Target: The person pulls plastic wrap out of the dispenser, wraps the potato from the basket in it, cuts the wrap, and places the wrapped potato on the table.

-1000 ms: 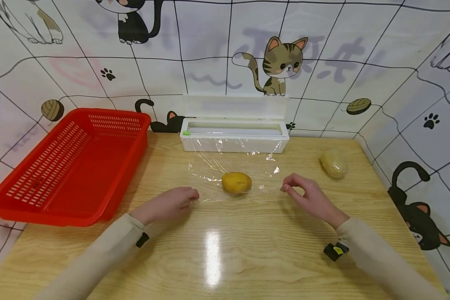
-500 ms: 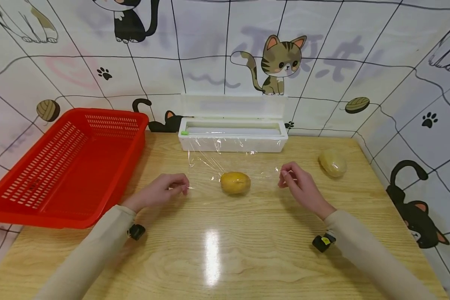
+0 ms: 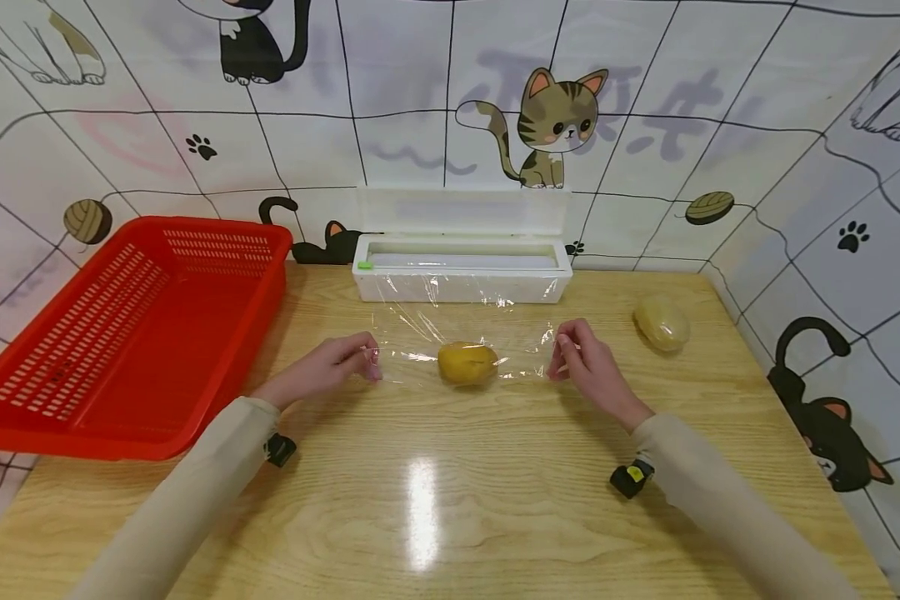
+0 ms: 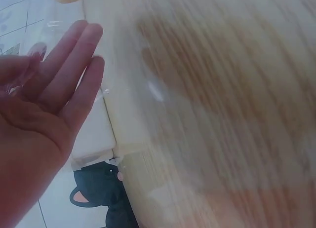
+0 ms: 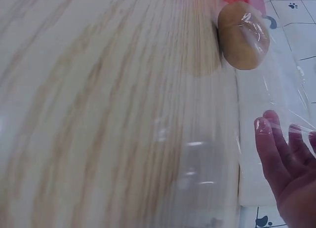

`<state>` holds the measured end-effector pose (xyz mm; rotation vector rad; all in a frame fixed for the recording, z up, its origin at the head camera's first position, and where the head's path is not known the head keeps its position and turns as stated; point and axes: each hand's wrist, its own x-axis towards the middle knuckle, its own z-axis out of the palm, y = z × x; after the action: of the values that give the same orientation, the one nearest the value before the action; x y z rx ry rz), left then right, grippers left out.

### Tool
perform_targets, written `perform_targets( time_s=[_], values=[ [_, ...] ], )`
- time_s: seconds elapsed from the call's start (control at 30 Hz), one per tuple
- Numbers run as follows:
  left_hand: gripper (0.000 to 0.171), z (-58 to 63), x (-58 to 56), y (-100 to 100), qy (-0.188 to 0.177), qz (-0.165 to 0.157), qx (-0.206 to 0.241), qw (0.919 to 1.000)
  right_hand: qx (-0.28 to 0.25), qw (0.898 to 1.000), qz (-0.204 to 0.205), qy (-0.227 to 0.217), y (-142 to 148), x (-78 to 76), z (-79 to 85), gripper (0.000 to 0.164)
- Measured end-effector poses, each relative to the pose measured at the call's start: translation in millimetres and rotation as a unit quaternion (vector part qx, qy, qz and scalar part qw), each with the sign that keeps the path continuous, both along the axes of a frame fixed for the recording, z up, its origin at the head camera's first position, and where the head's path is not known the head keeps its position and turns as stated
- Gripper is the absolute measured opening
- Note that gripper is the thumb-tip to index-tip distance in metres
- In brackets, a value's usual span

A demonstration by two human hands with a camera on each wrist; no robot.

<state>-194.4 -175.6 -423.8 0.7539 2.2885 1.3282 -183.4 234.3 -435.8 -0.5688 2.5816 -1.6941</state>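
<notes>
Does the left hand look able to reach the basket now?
Probably yes: nothing stands between the left hand and the basket, though it pinches the film and should let go first.

Your film (image 3: 423, 323): clear, shiny, creased, spread between your left hand (image 3: 337, 364) and right hand (image 3: 588, 364) | your potato (image 3: 465, 364): yellow, oval, lying on its side on counter (image 3: 330, 467), film across it

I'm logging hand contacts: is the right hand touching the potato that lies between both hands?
Apart. The head view shows a gap between the right hand and the potato, spanned by clear film.
</notes>
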Motion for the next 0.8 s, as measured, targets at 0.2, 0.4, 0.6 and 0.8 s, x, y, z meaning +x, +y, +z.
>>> perform_targets(
  time_s=[0.2,0.4,0.6,0.8],
  values=[
    [0.009,-3.2,-3.8,2,-0.021,0.036,0.000,0.9991,0.041,0.998,-0.030,-0.028,-3,-2.5,-5.7,0.019],
    [0.014,-7.0,-12.4,3,-0.051,0.073,-0.006,0.9960,0.069,0.994,-0.041,-0.077,-6,-6.3,-6.6,0.019],
    [0.023,-11.8,-22.4,8,-0.073,0.103,-0.042,0.9911,0.109,0.988,-0.049,-0.099,-9,-12.4,-4.9,0.018],
    [0.027,-13.2,-28.0,15,-0.075,0.128,-0.094,0.9845,0.189,0.973,-0.053,-0.122,-13,-18.2,1.0,0.017]
  ],
)
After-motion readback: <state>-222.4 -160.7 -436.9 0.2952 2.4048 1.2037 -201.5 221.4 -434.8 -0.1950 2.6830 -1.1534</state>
